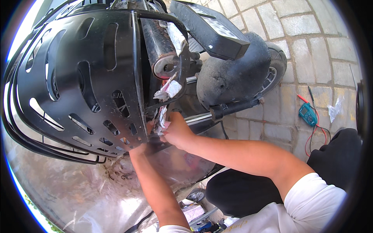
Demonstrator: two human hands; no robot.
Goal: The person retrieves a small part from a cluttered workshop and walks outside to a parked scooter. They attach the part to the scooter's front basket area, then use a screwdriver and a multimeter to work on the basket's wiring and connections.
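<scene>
A black slotted metal basket [93, 77] fills the left of the view, joined to the front of a scooter or electric bike. My left hand [138, 149] reaches in at the basket's lower right edge, and its fingers are hidden behind the metal. Close beside it, my right hand [179, 130] reaches into the gap between the basket and the fork tube [200, 118]. Its fingertips are mostly out of sight. A torn, crumpled pink-and-white strip [162, 121] lies against this hand, but I cannot tell whether it is gripped.
To the right are a black mudguard [237, 70], the front wheel [274, 72] and a dark box-shaped part [217, 31]. A teal multimeter [307, 114] with red and black leads rests on the paving [305, 58], near a clear plastic scrap [335, 108]. Clear sheeting [93, 190] spreads below the basket.
</scene>
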